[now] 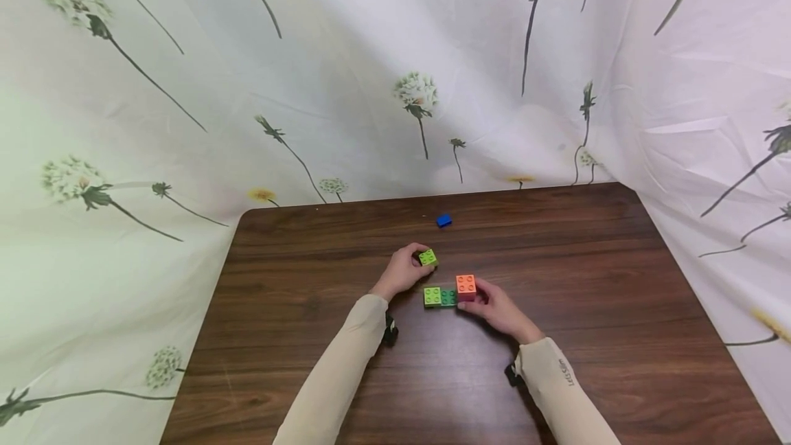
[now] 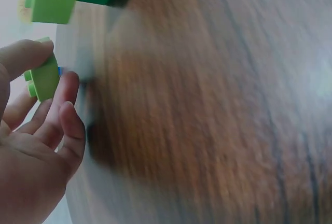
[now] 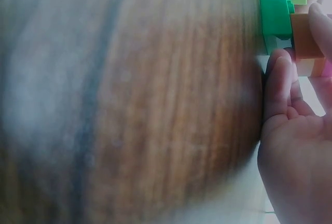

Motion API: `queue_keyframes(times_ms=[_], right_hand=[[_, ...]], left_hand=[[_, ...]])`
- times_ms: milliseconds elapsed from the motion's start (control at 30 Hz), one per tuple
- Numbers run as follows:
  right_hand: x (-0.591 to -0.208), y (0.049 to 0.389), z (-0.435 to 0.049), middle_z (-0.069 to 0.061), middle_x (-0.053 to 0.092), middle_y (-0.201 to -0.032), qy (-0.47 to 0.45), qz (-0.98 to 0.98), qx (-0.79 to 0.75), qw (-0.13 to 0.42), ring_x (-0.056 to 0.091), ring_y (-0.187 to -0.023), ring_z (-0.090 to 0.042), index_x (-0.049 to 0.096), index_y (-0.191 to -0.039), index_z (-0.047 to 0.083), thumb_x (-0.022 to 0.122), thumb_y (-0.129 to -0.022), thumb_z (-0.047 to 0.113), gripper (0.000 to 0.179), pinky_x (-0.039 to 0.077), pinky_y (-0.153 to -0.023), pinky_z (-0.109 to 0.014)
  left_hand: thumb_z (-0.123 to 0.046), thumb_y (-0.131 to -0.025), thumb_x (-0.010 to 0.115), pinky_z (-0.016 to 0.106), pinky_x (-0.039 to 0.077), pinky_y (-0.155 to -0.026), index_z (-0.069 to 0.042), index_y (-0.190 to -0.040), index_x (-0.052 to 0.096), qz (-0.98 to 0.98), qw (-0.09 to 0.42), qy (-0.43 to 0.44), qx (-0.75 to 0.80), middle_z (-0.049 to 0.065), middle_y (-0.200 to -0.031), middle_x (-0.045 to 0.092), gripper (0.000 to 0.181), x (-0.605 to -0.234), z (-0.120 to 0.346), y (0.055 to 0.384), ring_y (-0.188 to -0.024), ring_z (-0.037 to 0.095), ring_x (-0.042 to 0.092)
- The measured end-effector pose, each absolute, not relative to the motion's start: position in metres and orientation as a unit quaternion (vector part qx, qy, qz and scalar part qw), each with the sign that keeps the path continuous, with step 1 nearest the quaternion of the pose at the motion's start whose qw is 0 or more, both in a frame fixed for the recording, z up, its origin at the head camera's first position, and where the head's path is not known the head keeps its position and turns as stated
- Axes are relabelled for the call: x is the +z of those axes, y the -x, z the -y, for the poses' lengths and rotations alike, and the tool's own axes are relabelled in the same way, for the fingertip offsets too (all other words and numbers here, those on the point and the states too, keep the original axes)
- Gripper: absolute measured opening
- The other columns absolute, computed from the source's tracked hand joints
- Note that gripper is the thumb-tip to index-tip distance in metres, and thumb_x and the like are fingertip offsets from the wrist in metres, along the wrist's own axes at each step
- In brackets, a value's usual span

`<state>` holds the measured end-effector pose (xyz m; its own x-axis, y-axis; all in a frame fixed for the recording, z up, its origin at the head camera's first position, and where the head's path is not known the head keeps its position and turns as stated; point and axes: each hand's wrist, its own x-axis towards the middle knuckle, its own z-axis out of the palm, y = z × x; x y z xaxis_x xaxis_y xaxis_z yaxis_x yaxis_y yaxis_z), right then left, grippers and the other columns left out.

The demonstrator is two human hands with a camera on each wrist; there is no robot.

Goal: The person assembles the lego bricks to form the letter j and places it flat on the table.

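Observation:
My left hand [image 1: 400,272] pinches a lime-green toy brick [image 1: 428,257] between thumb and fingertips, studs showing, above the wooden tabletop. In the left wrist view the thumb lies on one side of that lime brick [image 2: 45,79] and fingers on the other. My right hand [image 1: 503,311] grips an orange brick [image 1: 466,283] with reddish sides at the right end of a dark green brick [image 1: 448,297]. Another lime brick [image 1: 432,296] sits at the green brick's left end. Whether the orange brick is pressed onto the green one, I cannot tell.
A small blue brick [image 1: 444,221] lies farther back on the dark wooden table [image 1: 296,376]. A white cloth [image 1: 346,74] printed with flowers hangs behind the table and along its sides.

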<state>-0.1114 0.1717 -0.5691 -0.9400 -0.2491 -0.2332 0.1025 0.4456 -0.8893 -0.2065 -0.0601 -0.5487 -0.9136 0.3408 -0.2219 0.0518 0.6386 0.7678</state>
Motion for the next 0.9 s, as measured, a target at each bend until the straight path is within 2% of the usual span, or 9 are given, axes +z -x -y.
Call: queue_keyframes(times_ms=[100,333,600,900], right_hand=[[-0.57,0.112,-0.172,-0.002,0.057,-0.088,0.043,-0.834,-0.524,0.168,0.053,-0.079,-0.017,0.059,-0.122,0.018,0.072,-0.086,0.033,0.041,0.044,-0.069,-0.029],[-0.571,0.112,-0.172,-0.001,0.058,-0.089,0.041,-0.835,-0.523,0.167,0.052,-0.081,-0.016,0.059,-0.121,0.018,0.073,-0.086,0.035,0.041,0.043,-0.069,-0.029],[-0.572,0.113,-0.172,-0.002,0.058,-0.09,0.037,-0.834,-0.524,0.171,0.052,-0.081,-0.017,0.059,-0.121,0.019,0.072,-0.086,0.035,0.041,0.044,-0.07,-0.03],[-0.571,0.113,-0.172,-0.002,0.059,-0.091,0.045,-0.833,-0.525,0.169,0.053,-0.081,-0.017,0.058,-0.123,0.018,0.072,-0.086,0.035,0.042,0.045,-0.07,-0.029]], left_hand=[[-0.028,-0.087,0.071,0.026,0.046,-0.063,-0.011,-0.127,0.059,-0.882,0.181,-0.095,0.423,0.007,-0.092,0.063,0.045,-0.545,0.059,0.205,-0.075,0.014,0.057],[-0.036,-0.088,0.069,0.026,0.048,-0.068,-0.011,-0.129,0.058,-0.868,0.194,-0.079,0.45,0.007,-0.107,0.063,0.049,-0.535,0.056,0.203,-0.087,0.015,0.058],[-0.035,-0.09,0.068,0.028,0.052,-0.076,-0.011,-0.13,0.058,-0.844,0.212,-0.092,0.484,0.008,-0.116,0.063,0.048,-0.515,0.051,0.199,-0.096,0.017,0.061],[-0.035,-0.089,0.069,0.029,0.051,-0.079,-0.013,-0.127,0.06,-0.832,0.225,-0.129,0.491,0.005,-0.11,0.065,0.044,-0.498,0.043,0.195,-0.094,0.016,0.06]])
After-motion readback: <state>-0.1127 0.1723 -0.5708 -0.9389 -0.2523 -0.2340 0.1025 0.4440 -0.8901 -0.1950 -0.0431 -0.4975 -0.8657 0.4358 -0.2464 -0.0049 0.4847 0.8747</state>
